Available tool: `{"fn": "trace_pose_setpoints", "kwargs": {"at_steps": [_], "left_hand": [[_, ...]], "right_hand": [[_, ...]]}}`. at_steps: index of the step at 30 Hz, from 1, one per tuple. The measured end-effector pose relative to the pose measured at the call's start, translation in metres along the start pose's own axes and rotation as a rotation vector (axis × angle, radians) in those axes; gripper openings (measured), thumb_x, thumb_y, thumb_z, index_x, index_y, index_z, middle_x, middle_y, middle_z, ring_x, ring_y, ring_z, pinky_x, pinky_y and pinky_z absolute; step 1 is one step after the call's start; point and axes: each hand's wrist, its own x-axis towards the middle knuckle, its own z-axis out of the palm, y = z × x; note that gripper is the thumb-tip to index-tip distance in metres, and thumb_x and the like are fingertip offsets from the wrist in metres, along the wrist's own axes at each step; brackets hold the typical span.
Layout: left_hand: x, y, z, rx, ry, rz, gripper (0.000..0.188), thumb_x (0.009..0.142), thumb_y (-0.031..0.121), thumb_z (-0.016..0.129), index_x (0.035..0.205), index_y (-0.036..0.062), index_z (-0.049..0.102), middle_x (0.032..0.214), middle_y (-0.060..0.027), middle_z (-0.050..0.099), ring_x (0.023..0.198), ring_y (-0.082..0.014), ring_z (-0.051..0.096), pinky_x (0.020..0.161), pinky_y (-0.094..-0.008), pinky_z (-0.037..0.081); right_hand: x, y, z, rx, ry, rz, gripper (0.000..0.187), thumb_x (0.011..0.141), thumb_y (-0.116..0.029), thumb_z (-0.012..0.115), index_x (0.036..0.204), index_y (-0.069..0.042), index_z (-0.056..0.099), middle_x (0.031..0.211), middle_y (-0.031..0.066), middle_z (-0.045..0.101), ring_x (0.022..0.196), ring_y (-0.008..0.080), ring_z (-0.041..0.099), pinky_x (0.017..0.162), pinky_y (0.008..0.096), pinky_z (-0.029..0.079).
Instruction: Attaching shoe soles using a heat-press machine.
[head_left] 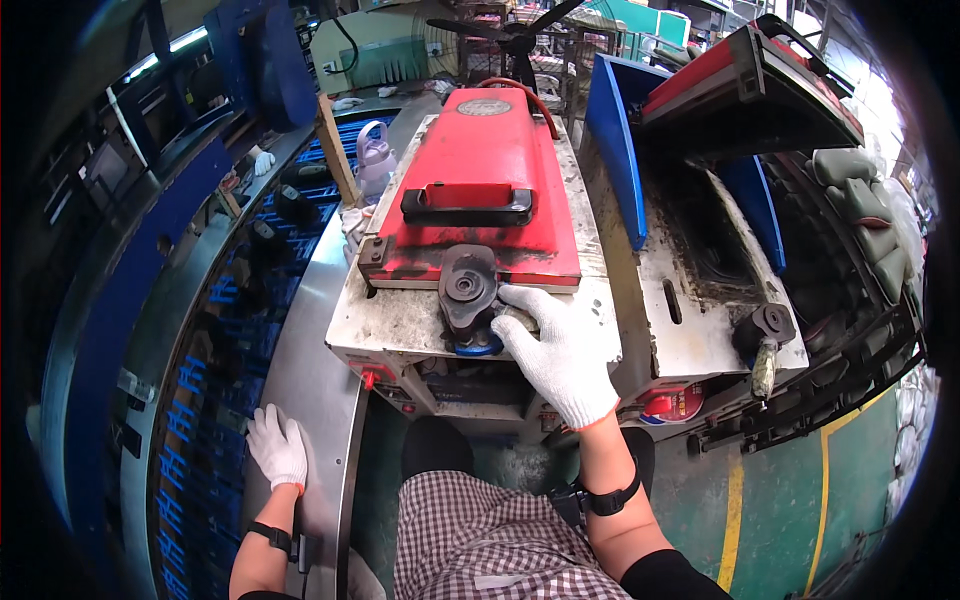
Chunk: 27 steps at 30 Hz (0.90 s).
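In a white glove, my right hand [560,350] is closed at the right side of a dark metal latch [466,288] on the front of a boxy machine. The fingers wrap round the latch's short handle, which is mostly hidden by the glove. Behind the latch lies the machine's red lid [475,150], down on a stained white body [390,325], with a black grab handle [465,208] across it. My left hand [277,447], also gloved, rests flat with fingers stretched on the metal edge [315,380] of the conveyor at my left.
The conveyor [185,470] has blue slats and dark items on it. A lilac bottle [376,160] stands beside the machine. To the right, a second machine has its red lid [755,90] raised and a similar latch [765,325]. A rack with grey-green cushions [865,205] stands farther right; a fan [518,42] is behind.
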Motion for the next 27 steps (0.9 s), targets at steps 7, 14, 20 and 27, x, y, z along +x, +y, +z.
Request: {"fn": "trace_pose_setpoints", "kwargs": {"at_steps": [7, 14, 20, 27], "left_hand": [[0.000, 0.001, 0.000, 0.004, 0.002, 0.002, 0.050, 0.099, 0.032, 0.062, 0.143, 0.0062, 0.058, 0.149, -0.0222, 0.054, 0.136, -0.0430, 0.049, 0.116, -0.0557, 0.037], [0.000, -0.002, 0.003, 0.016, 0.023, 0.006, 0.050, 0.099, 0.033, 0.062, 0.142, 0.0067, 0.058, 0.149, -0.0216, 0.053, 0.137, -0.0433, 0.048, 0.117, -0.0563, 0.037], [0.000, -0.002, -0.001, -0.001, 0.005, 0.013, 0.052, 0.100, 0.034, 0.062, 0.145, 0.0079, 0.056, 0.151, -0.0218, 0.052, 0.140, -0.0453, 0.046, 0.118, -0.0579, 0.035], [-0.001, 0.004, -0.011, -0.030, -0.066, -0.023, 0.054, 0.100, 0.035, 0.062, 0.146, 0.0085, 0.056, 0.152, -0.0213, 0.051, 0.140, -0.0460, 0.046, 0.118, -0.0577, 0.034]], "right_hand": [[-0.001, -0.003, -0.002, 0.013, -0.013, 0.038, 0.039, 0.096, -0.025, 0.073, 0.126, 0.000, 0.071, 0.110, 0.0219, 0.076, 0.100, 0.0355, 0.075, 0.090, 0.0420, 0.058], [0.001, -0.002, -0.002, -0.022, 0.001, 0.001, 0.039, 0.096, -0.025, 0.072, 0.126, -0.001, 0.071, 0.109, 0.0222, 0.076, 0.100, 0.0360, 0.075, 0.090, 0.0423, 0.058], [-0.001, 0.001, 0.000, 0.007, 0.006, 0.009, 0.038, 0.096, -0.025, 0.073, 0.126, -0.001, 0.071, 0.107, 0.0224, 0.076, 0.099, 0.0362, 0.075, 0.090, 0.0425, 0.058], [-0.001, 0.002, 0.002, 0.012, 0.011, 0.002, 0.038, 0.095, -0.025, 0.073, 0.125, -0.001, 0.072, 0.107, 0.0213, 0.077, 0.099, 0.0348, 0.075, 0.090, 0.0415, 0.058]]}}
